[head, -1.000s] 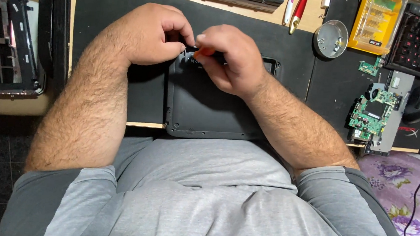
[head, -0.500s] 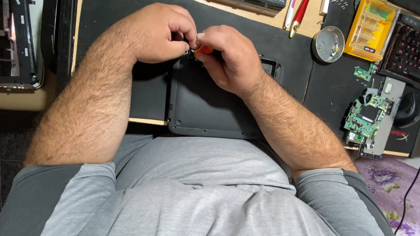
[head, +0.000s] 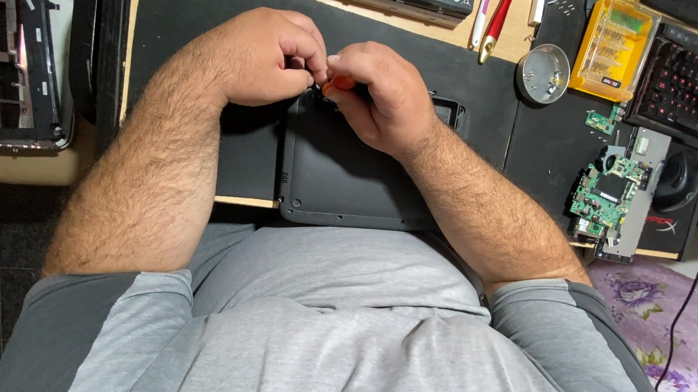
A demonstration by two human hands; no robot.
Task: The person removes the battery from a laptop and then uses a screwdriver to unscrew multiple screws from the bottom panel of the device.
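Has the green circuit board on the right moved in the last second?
No. The circuit board sits in the same spot beside the keyboard and below the yellow case; only the head camera shifted slightly.

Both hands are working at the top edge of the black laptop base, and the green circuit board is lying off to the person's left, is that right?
Not quite. The head view shows the circuit board lying to the person's right, below the yellow bit case. The rest holds: the left hand and right hand are together at the top edge of the black laptop base.
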